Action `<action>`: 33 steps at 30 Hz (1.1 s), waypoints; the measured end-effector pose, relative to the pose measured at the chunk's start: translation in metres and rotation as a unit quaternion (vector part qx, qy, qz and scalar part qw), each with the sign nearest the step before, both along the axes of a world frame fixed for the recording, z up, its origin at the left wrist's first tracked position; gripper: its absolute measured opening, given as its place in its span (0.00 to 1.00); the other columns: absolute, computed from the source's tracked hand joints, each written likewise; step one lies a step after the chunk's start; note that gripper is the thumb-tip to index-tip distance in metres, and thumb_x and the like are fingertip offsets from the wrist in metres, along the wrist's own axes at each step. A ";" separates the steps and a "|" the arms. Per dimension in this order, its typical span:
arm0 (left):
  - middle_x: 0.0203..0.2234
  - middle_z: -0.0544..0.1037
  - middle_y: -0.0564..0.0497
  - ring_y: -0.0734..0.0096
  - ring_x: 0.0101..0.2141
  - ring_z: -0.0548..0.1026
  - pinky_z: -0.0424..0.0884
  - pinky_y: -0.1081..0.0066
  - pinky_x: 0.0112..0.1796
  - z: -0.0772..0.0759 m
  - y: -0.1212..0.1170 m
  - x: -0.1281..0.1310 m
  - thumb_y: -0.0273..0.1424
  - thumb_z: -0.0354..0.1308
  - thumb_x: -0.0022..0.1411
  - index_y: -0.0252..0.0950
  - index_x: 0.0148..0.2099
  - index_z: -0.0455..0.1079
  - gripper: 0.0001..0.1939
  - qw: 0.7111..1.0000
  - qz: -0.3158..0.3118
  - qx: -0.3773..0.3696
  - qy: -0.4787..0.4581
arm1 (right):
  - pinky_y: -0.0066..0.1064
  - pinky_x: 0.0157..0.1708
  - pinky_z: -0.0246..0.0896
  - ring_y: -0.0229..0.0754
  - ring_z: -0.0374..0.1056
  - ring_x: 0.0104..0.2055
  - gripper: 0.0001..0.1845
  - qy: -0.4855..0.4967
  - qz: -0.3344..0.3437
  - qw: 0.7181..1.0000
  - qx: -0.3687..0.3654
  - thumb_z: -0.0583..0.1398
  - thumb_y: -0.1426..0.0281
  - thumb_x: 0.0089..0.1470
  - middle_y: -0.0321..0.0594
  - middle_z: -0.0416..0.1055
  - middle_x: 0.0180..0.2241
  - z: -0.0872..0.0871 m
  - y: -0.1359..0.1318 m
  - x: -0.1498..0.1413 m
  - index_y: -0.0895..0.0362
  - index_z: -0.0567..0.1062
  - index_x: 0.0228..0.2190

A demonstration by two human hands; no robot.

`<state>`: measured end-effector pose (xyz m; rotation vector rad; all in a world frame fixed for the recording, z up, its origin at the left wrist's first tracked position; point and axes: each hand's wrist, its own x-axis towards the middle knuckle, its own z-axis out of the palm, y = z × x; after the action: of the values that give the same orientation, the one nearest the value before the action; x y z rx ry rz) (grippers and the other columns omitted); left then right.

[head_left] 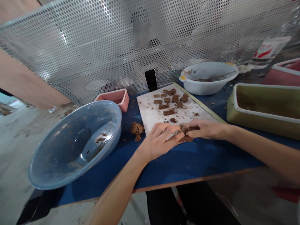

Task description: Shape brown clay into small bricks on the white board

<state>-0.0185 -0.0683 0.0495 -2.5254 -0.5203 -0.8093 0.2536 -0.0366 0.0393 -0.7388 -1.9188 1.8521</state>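
Both hands meet over the near edge of a white board [150, 109]. My left hand [160, 140] has its fingers curved against a brown clay-like lump [186, 138]. From the other side my right hand [203, 129] pinches the same lump, which the fingers partly hide. Several short brown clay-like pieces [169, 112], some rolled and some blocky, lie farther up the board among crumbs. Left of the board, a rough brown clump [137, 128] rests on the blue table [187, 159].
A large blue basin [70, 125] with brown residue overhangs the table's left side. Behind it sits a pink tub [125, 101]. A phone [151, 80] leans against the perforated metal screen [93, 47]. Rightward are a white basin [203, 89], green planter [264, 120] and plastic bottle [269, 50].
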 end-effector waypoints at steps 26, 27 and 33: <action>0.57 0.78 0.39 0.53 0.58 0.74 0.71 0.54 0.58 -0.013 0.017 -0.003 0.40 0.56 0.81 0.35 0.57 0.74 0.14 0.989 0.072 -0.129 0.029 | 0.52 0.64 0.64 0.58 0.68 0.60 0.24 -0.098 -0.220 0.893 0.380 0.69 0.48 0.60 0.46 0.71 0.53 -0.012 -0.001 0.000 0.47 0.79 0.51; 0.57 0.77 0.38 0.52 0.59 0.73 0.71 0.53 0.58 -0.013 0.018 -0.004 0.40 0.56 0.81 0.36 0.57 0.74 0.14 0.987 0.077 -0.137 0.025 | 0.53 0.65 0.63 0.59 0.67 0.61 0.23 -0.101 -0.223 0.876 0.416 0.70 0.49 0.59 0.47 0.70 0.53 -0.014 -0.002 -0.001 0.47 0.79 0.50; 0.56 0.76 0.38 0.50 0.58 0.70 0.71 0.51 0.58 -0.016 0.021 -0.005 0.41 0.57 0.80 0.36 0.57 0.73 0.15 0.984 0.078 -0.160 -0.009 | 0.53 0.55 0.62 0.58 0.68 0.55 0.20 -0.161 -0.221 0.806 0.525 0.69 0.51 0.62 0.47 0.70 0.49 -0.022 -0.005 -0.009 0.48 0.79 0.49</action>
<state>-0.0237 -0.0473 0.0340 -2.7215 -0.9068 -0.7394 0.2450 -0.0413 0.0170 -0.9714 -2.2721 0.2341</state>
